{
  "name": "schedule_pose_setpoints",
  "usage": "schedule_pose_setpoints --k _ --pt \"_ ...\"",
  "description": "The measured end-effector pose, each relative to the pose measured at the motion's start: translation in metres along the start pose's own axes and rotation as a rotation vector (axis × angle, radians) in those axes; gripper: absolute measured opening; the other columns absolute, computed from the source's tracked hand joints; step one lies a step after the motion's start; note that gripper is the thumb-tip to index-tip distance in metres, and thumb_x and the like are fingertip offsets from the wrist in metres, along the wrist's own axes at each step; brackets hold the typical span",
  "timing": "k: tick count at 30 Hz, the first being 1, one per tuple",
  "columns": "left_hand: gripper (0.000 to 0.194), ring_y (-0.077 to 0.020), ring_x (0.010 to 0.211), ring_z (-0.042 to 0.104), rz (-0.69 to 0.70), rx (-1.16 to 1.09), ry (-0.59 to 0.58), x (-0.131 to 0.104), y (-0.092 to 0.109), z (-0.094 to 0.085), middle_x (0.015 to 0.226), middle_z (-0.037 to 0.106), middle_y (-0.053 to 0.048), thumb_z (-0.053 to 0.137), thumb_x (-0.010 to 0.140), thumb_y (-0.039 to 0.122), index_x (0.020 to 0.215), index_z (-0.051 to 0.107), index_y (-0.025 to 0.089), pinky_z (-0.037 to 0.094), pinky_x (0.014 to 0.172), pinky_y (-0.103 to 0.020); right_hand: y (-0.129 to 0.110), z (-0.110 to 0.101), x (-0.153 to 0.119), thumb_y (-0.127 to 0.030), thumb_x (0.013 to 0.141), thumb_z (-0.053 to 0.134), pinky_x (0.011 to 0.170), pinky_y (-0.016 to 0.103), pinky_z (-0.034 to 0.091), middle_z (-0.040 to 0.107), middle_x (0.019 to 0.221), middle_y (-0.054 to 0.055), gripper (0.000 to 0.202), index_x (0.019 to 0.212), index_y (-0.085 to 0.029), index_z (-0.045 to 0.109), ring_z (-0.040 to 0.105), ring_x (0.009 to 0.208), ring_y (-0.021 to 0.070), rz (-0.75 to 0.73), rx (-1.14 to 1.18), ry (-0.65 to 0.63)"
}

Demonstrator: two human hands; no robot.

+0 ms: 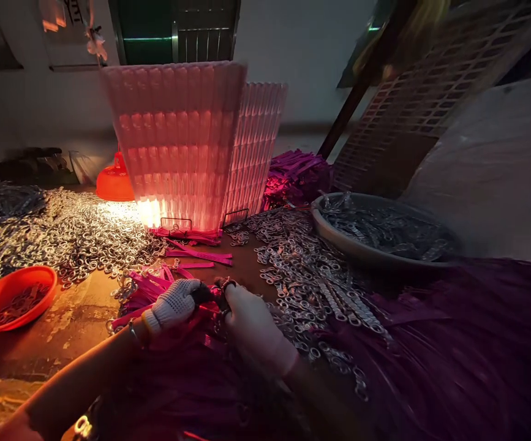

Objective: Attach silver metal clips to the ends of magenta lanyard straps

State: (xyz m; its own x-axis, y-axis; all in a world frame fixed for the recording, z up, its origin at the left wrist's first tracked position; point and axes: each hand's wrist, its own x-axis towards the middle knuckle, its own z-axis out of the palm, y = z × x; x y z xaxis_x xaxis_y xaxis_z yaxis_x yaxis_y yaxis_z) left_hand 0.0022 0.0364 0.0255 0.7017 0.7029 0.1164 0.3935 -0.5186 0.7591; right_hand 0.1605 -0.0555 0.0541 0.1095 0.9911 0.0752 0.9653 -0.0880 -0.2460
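Observation:
My left hand (176, 301), in a white dotted glove with dark fingertips, is closed near the middle of the table over a pile of magenta straps (146, 291). Close against it, my right hand (251, 321), in a pale glove, has its fingers bent together. Between the two sets of fingertips is something small and dark that I cannot make out. Magenta straps lie under and beside both hands. Just right of my right hand, metal clasps (293, 275) spread over the table.
An orange bowl (40, 275) holds small parts at the left. Behind it, a red lamp (114, 184) lights heaped metal clasps (86, 236). Clear plastic trays (177, 147) stand upright at the back. A grey basin (361, 245) and purple straps (476, 343) are at the right.

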Motion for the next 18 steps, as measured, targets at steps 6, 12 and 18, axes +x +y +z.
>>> schedule_pose_setpoints --k 6,12,18 --pt "0.026 -0.0163 0.075 0.06 -0.021 0.008 0.073 -0.006 -0.001 0.007 0.086 0.071 -0.007 0.044 0.08 0.008 0.088 0.068 0.014 0.045 0.072 -0.026 -0.004 -0.008 0.004 -0.009 0.077 0.049 0.063 0.029 0.036 0.073 0.09 0.013 0.023 0.095 -0.016 0.061 0.069 0.082 0.0248 -0.044 -0.149 -0.096" --pt "0.018 -0.0152 0.066 0.052 0.002 0.059 -0.012 -0.001 0.006 0.005 0.073 0.066 -0.004 0.047 0.074 0.008 0.074 0.064 0.015 0.037 0.063 -0.025 -0.005 0.0 0.003 -0.022 0.084 0.052 0.062 0.031 0.04 0.073 0.084 0.017 0.019 0.097 -0.013 0.062 0.071 0.078 0.0289 -0.141 -0.191 -0.109" --pt "0.01 -0.014 0.061 0.054 0.046 0.026 -0.1 0.012 0.003 -0.081 0.064 0.066 0.001 0.059 0.064 0.012 0.067 0.066 0.018 0.04 0.059 -0.021 0.013 -0.015 0.007 -0.032 0.091 0.049 0.064 0.031 0.042 0.073 0.088 0.015 0.024 0.102 -0.014 0.06 0.071 0.081 0.027 -0.114 -0.222 -0.057"
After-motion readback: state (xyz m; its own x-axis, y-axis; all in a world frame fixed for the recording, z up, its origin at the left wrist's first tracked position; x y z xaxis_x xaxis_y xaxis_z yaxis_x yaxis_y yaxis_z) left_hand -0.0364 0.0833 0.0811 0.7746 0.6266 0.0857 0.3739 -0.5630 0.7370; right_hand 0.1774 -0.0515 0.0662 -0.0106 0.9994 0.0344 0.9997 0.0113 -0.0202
